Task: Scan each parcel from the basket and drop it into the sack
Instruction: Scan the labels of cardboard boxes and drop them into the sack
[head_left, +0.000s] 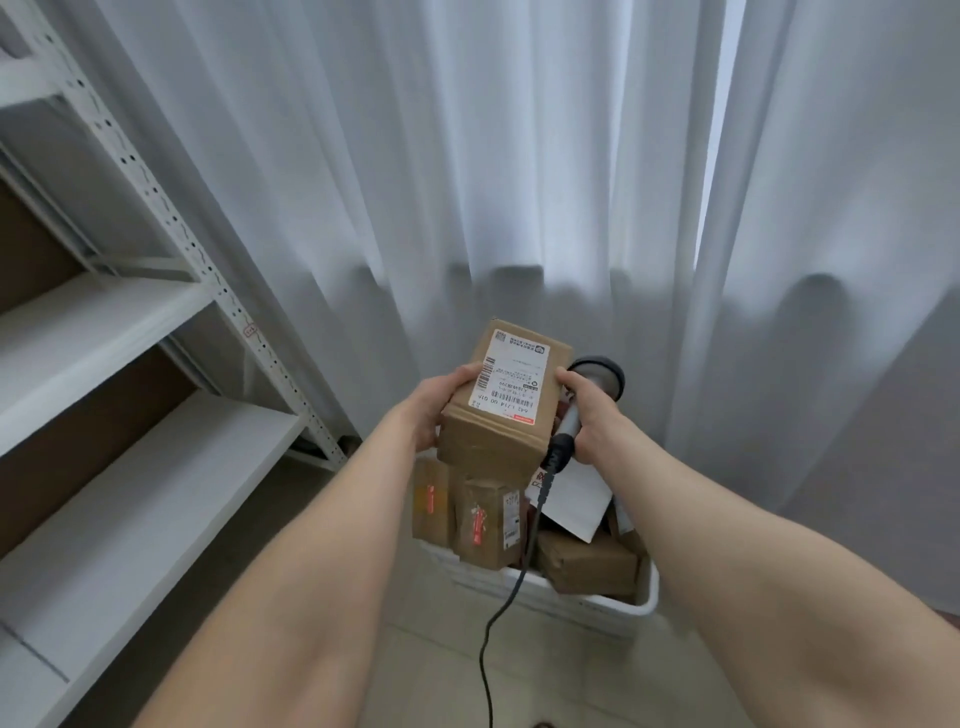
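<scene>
The left hand (430, 411) curled round one labelled parcel (498, 415); the right hand (593, 418) gripped one barcode scanner (598, 373). One basket (647, 597) held at least three brown parcels (488, 519).

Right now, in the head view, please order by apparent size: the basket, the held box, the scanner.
1. basket, partly hidden
2. held box, nearer the camera
3. scanner, partly covered by the right hand

Brown cardboard parcel (498, 415) with a white, black-printed label (511, 382); grey barcode scanner (592, 384) on a black cable (498, 613); white basket (644, 597); pale grey curtains (519, 156); white shelving (130, 322).
</scene>
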